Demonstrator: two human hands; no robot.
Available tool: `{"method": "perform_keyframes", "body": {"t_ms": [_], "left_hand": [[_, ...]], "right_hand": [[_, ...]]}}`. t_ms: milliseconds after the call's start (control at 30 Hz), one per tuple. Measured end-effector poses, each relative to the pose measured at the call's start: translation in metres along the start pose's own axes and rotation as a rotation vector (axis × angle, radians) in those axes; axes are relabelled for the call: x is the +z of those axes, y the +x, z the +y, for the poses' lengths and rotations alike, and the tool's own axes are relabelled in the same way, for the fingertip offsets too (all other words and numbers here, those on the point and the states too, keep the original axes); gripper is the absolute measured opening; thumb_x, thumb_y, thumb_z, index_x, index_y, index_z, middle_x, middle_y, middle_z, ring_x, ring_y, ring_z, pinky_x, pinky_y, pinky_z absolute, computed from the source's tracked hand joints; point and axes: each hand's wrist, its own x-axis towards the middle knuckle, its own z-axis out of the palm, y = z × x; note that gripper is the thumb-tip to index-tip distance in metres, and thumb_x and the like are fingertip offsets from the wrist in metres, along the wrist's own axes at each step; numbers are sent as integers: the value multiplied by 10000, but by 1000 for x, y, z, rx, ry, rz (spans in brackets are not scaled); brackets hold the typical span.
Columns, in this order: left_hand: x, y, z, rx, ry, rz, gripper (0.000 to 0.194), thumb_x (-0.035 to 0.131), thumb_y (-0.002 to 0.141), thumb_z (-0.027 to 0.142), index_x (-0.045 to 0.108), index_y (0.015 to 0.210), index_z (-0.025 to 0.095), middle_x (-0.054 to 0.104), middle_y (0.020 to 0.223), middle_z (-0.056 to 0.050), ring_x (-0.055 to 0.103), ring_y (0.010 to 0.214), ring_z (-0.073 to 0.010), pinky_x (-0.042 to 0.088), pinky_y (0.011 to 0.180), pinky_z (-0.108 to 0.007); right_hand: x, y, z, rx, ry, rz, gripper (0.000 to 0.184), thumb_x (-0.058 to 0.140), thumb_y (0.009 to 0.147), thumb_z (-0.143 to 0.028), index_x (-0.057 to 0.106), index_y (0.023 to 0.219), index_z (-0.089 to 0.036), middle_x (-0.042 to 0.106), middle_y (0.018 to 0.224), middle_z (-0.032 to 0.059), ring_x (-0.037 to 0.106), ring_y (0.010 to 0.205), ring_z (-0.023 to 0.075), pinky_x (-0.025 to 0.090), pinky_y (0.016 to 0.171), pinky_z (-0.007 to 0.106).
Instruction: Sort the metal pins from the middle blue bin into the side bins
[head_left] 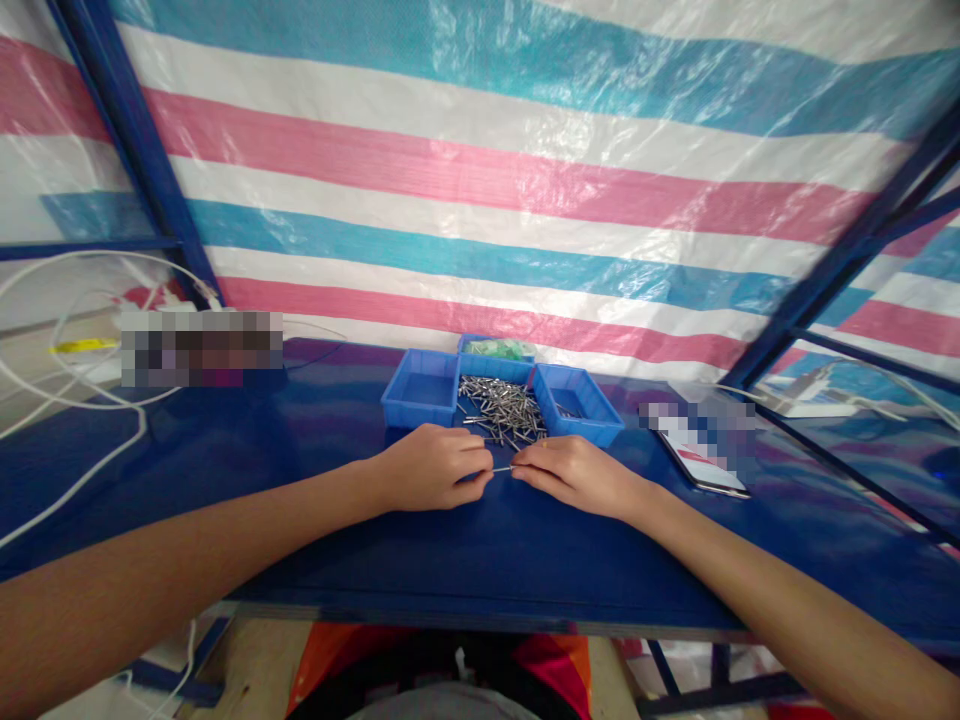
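My left hand [439, 467] and my right hand [574, 474] meet closely over the blue table, each with its fingers pinched together. A thin silvery metal pin [502, 469] spans the small gap between them, one end at each hand's fingertips. Just beyond the hands lies a loose heap of similar metal pins [501, 405], spilling out towards me. Left of the heap stands a blue plastic bin [420, 408] with nothing visible inside. The blue bin on the right [589, 425] has a few pins at its bottom.
Behind the heap, another blue bin [465, 343] holds green-tinted plastic bags [496, 349]. A phone [701, 460] lies on the table [450, 560] to the right. White cables [142, 430] loop at the left. Blue frame posts and a striped sheet [525, 220] bound the back.
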Motion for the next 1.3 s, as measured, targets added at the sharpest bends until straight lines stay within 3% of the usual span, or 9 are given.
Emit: {"method": "perform_keyframes", "body": {"t_ms": [233,400,567,867,1100,1200,1300], "left_hand": [[-1,1,-1,-11,-16,92,225,432,918,228,605,789,166,609,717,-4,560,657,-121,393,612,-231],[0,3,2,23,-31,158,222,438,943,282,617,946,151,650,835,-36,588,775,-145,433,697,-237],[4,5,3,88,-18,106,230,429,958,271,620,923,147,647,823,-34,574,772,-147,441,713,-245],[3,4,1,57,-39,87,205,429,941,212,616,892,148,644,800,-29,567,760,-145,443,707,-246],[6,4,5,110,-211,50,177,427,918,193,600,914,158,661,910,-36,587,854,-139,455,769,-223],[4,3,5,67,-259,23,146,451,866,169,588,919,163,660,931,-34,600,875,-140,453,760,-212],[1,2,4,-33,-231,-16,101,497,843,183,589,880,170,650,818,-9,603,774,-134,436,687,-213]], "right_hand": [[2,2,0,-5,-13,4,347,347,998,-324,639,935,-147,662,800,67,624,704,151,469,658,255],[4,2,-2,-27,1,23,361,337,1001,-343,634,936,-147,660,796,65,622,698,148,464,655,249],[7,3,-3,-51,4,12,353,340,1001,-333,628,926,-145,659,794,63,625,708,151,463,666,252],[10,4,0,-36,22,-10,333,350,1000,-346,620,952,-156,642,799,52,610,728,141,446,692,239],[13,9,-5,-68,-3,-25,370,333,1002,-334,610,840,-149,608,742,49,580,670,137,419,636,234],[10,7,-4,-42,15,-43,341,360,994,-343,621,895,-150,628,769,53,600,700,143,434,662,236],[8,4,1,-1,28,-61,304,391,984,-352,623,969,-156,649,814,58,621,733,151,449,686,243]]}}
